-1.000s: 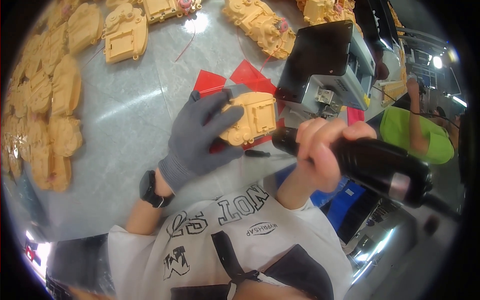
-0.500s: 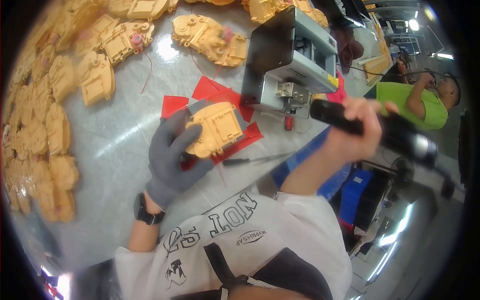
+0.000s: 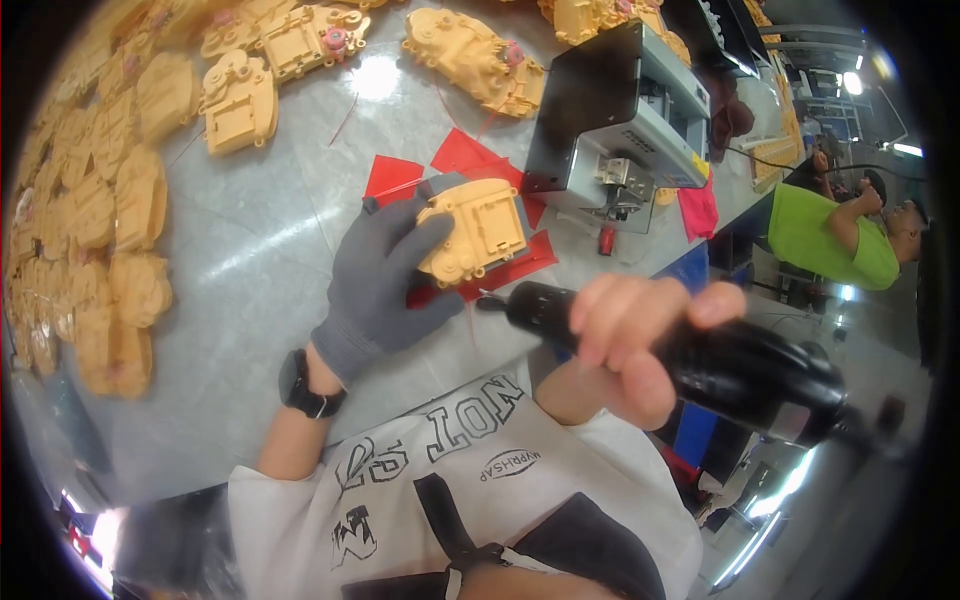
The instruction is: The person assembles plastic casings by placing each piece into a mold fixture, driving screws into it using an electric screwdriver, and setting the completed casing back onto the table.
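My gloved left hand (image 3: 385, 275) grips a yellow plastic housing (image 3: 487, 228) by its left side, over red pieces of sheet on the table. The housing shows a raised rectangular frame and a round boss. My bare right hand (image 3: 650, 345) is wrapped round a black electric screwdriver (image 3: 750, 375). Its tip points left and sits just below and to the right of the housing, apart from it. Red sheet (image 3: 393, 178) shows beneath and behind the housing.
A black and grey bench machine (image 3: 610, 130) stands beyond the housing, with a small red part (image 3: 607, 240) before it. Many yellow housings (image 3: 240, 105) are heaped at the left and along the back. A person in a green shirt (image 3: 825, 230) is at the far right.
My right hand has brought the electric screwdriver down and left, its tip now close to the housing. My left hand still holds the housing. The whole view has shifted slightly.
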